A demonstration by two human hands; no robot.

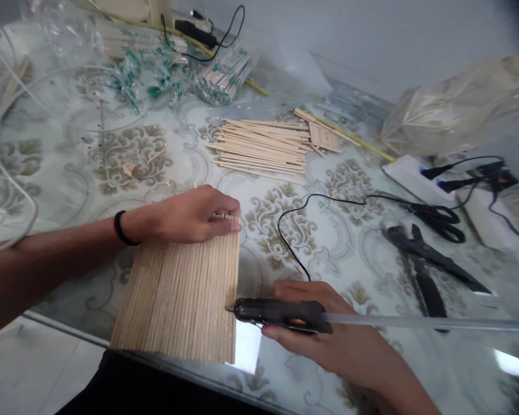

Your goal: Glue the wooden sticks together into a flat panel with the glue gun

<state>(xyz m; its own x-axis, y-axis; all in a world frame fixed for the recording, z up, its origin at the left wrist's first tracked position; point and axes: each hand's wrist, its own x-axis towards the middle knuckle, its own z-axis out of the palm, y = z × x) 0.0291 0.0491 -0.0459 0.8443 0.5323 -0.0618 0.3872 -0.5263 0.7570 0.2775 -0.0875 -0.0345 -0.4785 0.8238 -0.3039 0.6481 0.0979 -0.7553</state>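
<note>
A panel of thin wooden sticks [185, 294] laid side by side rests at the table's front edge. My left hand [194, 214] grips its far edge, thumb and fingers closed around the right corner. In my right hand [311, 311] is a black glue gun [281, 314], its fingers wrapped around the body. The gun's nozzle touches or nearly touches the panel near its right edge. A long clear glue stick [415, 323] sticks out of the gun's back, to the right.
Loose wooden sticks [263, 147] lie in a pile beyond the panel. To the right are black pliers [436, 259], scissors [436, 219] and a white power strip [419, 178]. Plastic-wrapped bundles [227, 75] lie at the back. A white cable [8, 178] crosses the left side.
</note>
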